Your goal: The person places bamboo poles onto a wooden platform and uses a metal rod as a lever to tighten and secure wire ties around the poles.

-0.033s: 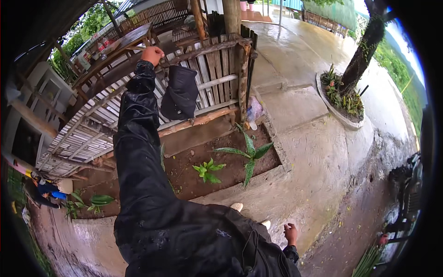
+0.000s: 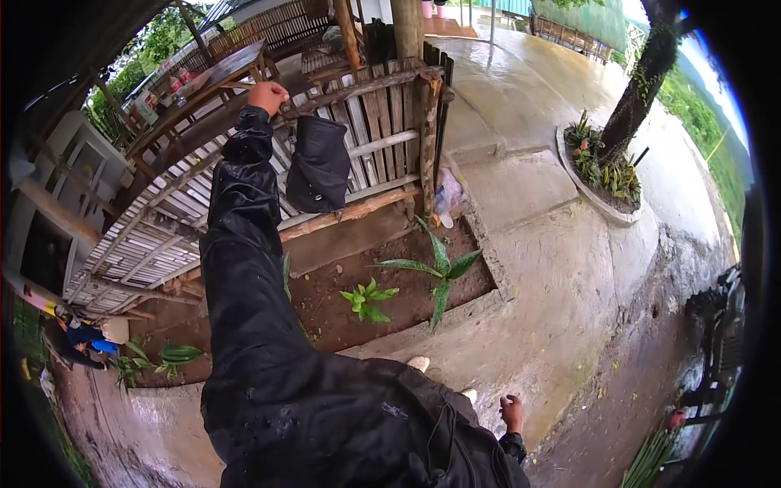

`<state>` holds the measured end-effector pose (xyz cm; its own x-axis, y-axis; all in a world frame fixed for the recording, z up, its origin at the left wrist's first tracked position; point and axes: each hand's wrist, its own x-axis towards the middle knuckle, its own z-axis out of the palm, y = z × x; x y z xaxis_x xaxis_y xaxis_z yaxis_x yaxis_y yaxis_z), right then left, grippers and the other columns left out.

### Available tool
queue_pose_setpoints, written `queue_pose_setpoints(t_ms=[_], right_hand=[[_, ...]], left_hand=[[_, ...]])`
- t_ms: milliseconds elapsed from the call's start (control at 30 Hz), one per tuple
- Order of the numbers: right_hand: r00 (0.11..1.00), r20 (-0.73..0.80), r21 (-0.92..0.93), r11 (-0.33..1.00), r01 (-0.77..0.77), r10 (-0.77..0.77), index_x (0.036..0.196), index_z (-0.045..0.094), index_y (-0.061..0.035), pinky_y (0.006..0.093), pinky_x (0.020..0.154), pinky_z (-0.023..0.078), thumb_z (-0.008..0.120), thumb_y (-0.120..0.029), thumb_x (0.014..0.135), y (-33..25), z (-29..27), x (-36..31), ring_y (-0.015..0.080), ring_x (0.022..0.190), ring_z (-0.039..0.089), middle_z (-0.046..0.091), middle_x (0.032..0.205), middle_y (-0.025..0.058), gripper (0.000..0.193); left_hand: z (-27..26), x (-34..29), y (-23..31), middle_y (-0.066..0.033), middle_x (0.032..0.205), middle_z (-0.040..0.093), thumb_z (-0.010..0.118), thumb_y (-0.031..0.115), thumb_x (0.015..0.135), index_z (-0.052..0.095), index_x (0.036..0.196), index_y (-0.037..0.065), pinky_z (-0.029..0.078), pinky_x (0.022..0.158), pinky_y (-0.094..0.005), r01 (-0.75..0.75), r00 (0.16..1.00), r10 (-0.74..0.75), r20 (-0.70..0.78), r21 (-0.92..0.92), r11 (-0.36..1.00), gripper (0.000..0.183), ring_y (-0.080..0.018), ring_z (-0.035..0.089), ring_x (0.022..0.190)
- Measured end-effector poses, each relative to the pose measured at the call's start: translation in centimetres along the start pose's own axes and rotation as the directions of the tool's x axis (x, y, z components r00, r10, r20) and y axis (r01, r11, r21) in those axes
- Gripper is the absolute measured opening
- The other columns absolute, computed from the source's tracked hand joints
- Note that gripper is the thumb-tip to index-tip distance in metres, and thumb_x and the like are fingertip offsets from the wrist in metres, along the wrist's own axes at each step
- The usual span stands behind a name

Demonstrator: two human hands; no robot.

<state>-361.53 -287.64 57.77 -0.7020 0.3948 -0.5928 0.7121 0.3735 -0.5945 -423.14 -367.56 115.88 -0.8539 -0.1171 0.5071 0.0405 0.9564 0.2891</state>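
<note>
My left arm, in a wet black jacket sleeve, stretches forward to a bamboo fence (image 2: 382, 146). My left hand (image 2: 268, 98) is closed in a pinch at the top rail; what it pinches, if anything, is too small to make out. Just right of that hand, a black cloth bag-like thing (image 2: 317, 167) with a small pale label hangs against the slats. Whether it hangs from my fingers or from the rail, I cannot tell. Low on the right, my right hand (image 2: 512, 413) hangs with loosely bent fingers slightly apart and nothing visible in it.
Below the fence lies a soil bed (image 2: 342, 268) with green plants (image 2: 441, 272) and a concrete curb. Wet concrete paving (image 2: 553, 268) stretches to the right, with a tree (image 2: 647, 81) in a round planter. A wooden table (image 2: 232, 65) stands behind the fence; a person (image 2: 81, 337) is far left.
The black bag-like thing has swung very slightly to the right at its lower end. My hands have stayed in place.
</note>
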Motion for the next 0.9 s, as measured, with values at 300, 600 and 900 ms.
queue_pose_setpoints(t_ms=[300, 600, 900], right_hand=[[0.998, -0.053, 0.058, 0.998, -0.03, 0.033, 0.127, 0.063, 0.0015, 0.0372, 0.058, 0.055, 0.075, -0.03, 0.091, 0.5, 1.2, -2.5, 0.0233, 0.064, 0.071, 0.073, 0.084, 0.0182, 0.049], [0.998, -0.047, 0.057, 0.997, -0.046, 0.049, 0.135, 0.056, 0.0006, 0.0373, 0.051, 0.057, 0.071, -0.022, 0.094, 2.8, -1.7, -3.0, 0.0227, 0.071, 0.072, 0.072, 0.096, 0.0168, 0.049], [0.954, 0.01, 0.188, 0.936, -0.297, 0.301, 0.136, 0.055, 0.0, 0.0372, 0.05, 0.056, 0.07, -0.023, 0.095, 5.2, -2.6, -8.6, 0.0234, 0.073, 0.072, 0.072, 0.093, 0.0141, 0.049]], left_hand=[[1.7, 2.6, -2.9, -0.0102, 0.089, 0.078, 0.082, 0.014, 0.084, 0.08, 0.096, 0.007, 0.057, 0.077, -0.0386, 0.06, 0.979, -0.063, 0.193, 0.022, 0.998, 0.014, -0.022, 0.073, 0.083], [1.6, 5.5, -3.4, -0.0097, 0.092, 0.079, 0.074, 0.019, 0.086, 0.082, 0.097, 0.014, 0.057, 0.085, -0.0398, -0.141, 0.888, 0.003, 0.46, 0.266, 0.954, 0.014, -0.0248, 0.073, 0.088], [1.4, 6.1, -5.8, -0.0109, 0.105, 0.077, 0.064, 0.021, 0.094, 0.082, 0.103, 0.018, 0.056, 0.095, -0.0388, -0.324, 0.838, 0.124, 0.531, 0.302, 0.896, 0.02, -0.0289, 0.072, 0.099]])
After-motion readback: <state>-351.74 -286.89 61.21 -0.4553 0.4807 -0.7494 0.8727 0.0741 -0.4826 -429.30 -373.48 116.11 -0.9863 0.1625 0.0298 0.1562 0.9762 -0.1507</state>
